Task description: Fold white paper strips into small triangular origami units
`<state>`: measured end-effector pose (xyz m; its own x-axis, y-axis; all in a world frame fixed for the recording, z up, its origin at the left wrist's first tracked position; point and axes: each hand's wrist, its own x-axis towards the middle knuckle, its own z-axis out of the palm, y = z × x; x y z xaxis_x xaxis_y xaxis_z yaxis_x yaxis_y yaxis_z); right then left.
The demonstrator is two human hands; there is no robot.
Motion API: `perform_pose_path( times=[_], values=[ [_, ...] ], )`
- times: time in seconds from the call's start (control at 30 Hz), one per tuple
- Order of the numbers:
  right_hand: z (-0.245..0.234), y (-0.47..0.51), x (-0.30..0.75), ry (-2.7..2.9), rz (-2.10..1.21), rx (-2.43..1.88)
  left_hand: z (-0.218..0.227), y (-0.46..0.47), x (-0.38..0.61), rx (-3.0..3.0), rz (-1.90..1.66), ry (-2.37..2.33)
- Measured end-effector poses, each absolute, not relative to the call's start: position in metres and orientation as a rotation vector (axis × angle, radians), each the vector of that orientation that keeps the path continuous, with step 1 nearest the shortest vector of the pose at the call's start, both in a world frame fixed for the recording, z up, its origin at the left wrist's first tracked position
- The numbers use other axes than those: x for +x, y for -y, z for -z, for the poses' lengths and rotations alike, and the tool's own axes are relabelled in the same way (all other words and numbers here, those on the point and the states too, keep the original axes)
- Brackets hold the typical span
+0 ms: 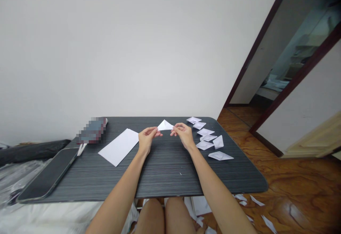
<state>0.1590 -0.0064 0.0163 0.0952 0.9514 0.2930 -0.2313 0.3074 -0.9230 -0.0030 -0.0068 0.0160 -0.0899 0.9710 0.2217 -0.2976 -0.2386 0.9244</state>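
Both my hands hold a small folded white paper triangle (164,125) above the far middle of a dark grey table (160,170). My left hand (147,137) pinches its left corner with closed fingers. My right hand (183,134) pinches its right corner the same way. A flat white sheet of paper (119,146) lies on the table just left of my left hand. Several finished folded paper pieces (210,140) lie in a loose group right of my right hand.
A dark phone (49,173) rests at the table's left edge beside a blurred-out object (92,130). Paper scraps (246,201) litter the wooden floor (293,184) to the right. A plain wall stands behind the table, and a doorway (287,60) opens at the right.
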Motion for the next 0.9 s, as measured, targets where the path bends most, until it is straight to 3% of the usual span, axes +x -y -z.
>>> perform_pose_path(
  times=[0.3,0.6,0.9],
  values=[
    [-0.016,0.007,0.165,1.154,-1.09,-0.863,-0.017,0.007,-0.006,1.101,-1.492,-0.881],
    [0.0,-0.001,0.172,1.389,-1.063,-1.089,-0.001,-0.005,-0.019,1.343,-1.136,-1.043],
    [-0.01,0.005,0.178,1.438,-1.127,-1.029,-0.012,0.004,-0.02,1.553,-1.146,-1.041]
  ],
)
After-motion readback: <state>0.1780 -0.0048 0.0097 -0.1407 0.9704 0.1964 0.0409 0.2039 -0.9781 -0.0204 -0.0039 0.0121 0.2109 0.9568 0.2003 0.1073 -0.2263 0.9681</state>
